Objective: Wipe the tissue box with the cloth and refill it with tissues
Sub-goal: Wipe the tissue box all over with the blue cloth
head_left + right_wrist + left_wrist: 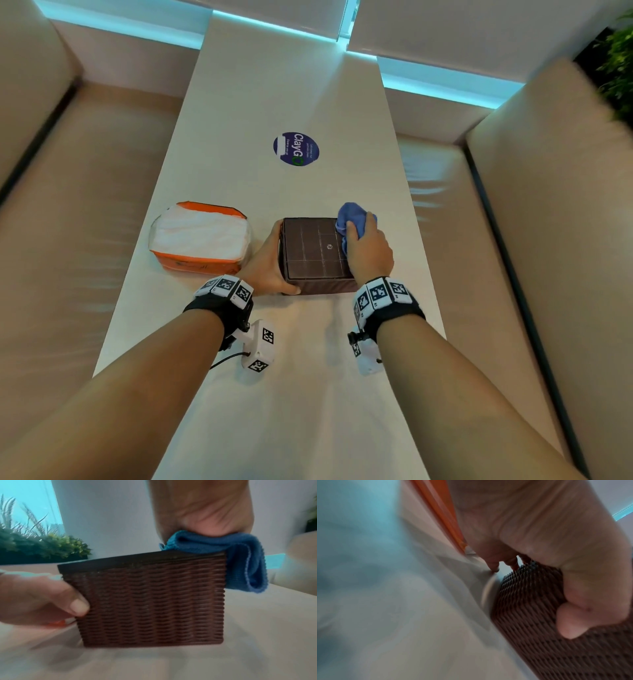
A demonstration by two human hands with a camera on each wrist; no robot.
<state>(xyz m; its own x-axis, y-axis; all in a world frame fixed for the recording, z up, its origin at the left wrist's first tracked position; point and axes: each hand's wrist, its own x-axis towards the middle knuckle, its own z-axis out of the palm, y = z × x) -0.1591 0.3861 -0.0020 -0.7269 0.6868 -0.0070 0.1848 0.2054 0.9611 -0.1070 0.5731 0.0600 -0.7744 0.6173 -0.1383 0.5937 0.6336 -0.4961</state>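
A dark brown woven tissue box (311, 253) stands on the white table (274, 85), its flat gridded face with a small centre screw turned up. My left hand (270, 262) grips its left side, thumb on the near wall. The left wrist view shows the thumb (570, 622) on the box's weave (539, 635). My right hand (368, 250) holds a bunched blue cloth (352, 214) and presses it on the box's upper face at the far right. In the right wrist view the cloth (240, 555) hangs over the right edge of the box (150, 601). An orange pack of white tissues (200, 236) lies left of the box.
A round dark blue sticker (296, 149) sits on the table beyond the box. Beige cushioned benches (85, 205) run along both long sides of the table. Green plants (616, 61) stand at the far right.
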